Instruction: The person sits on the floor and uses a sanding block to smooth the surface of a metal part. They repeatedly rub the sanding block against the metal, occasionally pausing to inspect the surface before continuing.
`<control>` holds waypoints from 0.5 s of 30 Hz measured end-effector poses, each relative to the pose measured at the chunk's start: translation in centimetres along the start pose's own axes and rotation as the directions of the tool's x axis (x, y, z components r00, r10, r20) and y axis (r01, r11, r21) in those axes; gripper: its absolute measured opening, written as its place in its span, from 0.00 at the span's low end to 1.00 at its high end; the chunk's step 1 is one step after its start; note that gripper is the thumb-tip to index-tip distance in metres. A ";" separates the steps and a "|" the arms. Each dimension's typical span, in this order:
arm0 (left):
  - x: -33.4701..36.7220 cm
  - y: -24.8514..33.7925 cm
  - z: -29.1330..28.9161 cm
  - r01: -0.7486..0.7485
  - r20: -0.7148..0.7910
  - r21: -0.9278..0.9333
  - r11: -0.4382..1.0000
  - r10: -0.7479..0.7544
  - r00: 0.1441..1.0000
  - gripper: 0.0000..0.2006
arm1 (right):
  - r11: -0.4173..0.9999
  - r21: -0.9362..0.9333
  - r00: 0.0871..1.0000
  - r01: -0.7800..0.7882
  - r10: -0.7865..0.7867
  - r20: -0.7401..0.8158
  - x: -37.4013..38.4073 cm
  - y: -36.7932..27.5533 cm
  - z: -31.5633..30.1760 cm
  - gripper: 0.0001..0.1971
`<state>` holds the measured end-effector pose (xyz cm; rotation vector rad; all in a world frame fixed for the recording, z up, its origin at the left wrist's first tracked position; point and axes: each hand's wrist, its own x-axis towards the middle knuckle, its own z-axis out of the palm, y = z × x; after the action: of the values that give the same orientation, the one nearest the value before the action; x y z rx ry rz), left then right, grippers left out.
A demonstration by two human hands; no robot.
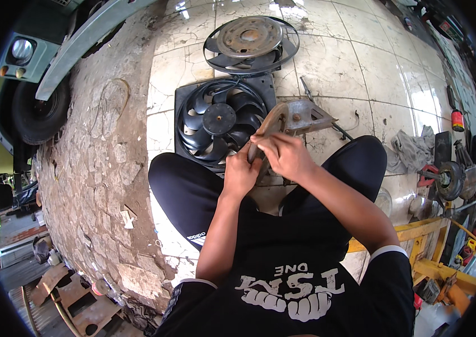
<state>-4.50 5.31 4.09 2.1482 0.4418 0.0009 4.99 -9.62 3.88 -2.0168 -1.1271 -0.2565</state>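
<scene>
Between my knees a rusty, round-edged metal piece (pixel 274 119) stands tilted, seen nearly edge-on. My left hand (pixel 242 173) is closed on its near rim. The fingers of my right hand (pixel 289 157) are pinched together at the same rim, just right of the left hand's fingertips. Whether the right fingers hold something small is hidden. A grey metal bracket (pixel 308 115) with a triangular end sits right beside the round piece; I cannot tell if they are joined. Just beyond my left hand lies a black radiator fan (pixel 219 119) in its square shroud.
Farther out, a rusty disc (pixel 249 36) rests on another black fan ring (pixel 295 51). A grey rag (pixel 415 149), a caster wheel (pixel 450 181) and a yellow frame (pixel 424 227) are to the right. A vehicle's tyre (pixel 42 112) stands at the left, past broken paving (pixel 92 168).
</scene>
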 end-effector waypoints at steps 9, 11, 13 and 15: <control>-0.3 0.2 0.6 -0.067 -0.052 0.008 0.998 0.067 0.996 0.30 | 1.000 0.001 0.999 -0.031 0.031 -0.012 0.3 2.2 -0.5 0.15; 0.1 0.2 0.6 -0.101 -0.064 0.003 0.995 0.101 0.993 0.30 | 0.981 0.045 0.978 -0.187 0.190 -0.086 1.6 3.4 -0.3 0.15; 0.0 0.4 0.5 -0.084 -0.055 0.007 0.996 0.085 0.995 0.29 | 0.990 -0.009 0.989 -0.138 0.137 -0.050 0.9 3.2 -0.6 0.14; -0.3 0.8 0.2 -0.027 -0.016 0.025 0.999 0.027 1.000 0.28 | 0.999 -0.048 0.999 -0.021 0.022 0.024 -0.4 2.1 -0.7 0.14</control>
<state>-4.52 4.66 4.64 2.1796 0.4246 0.0282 6.56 -10.99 2.98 -2.0782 -1.1237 -0.2504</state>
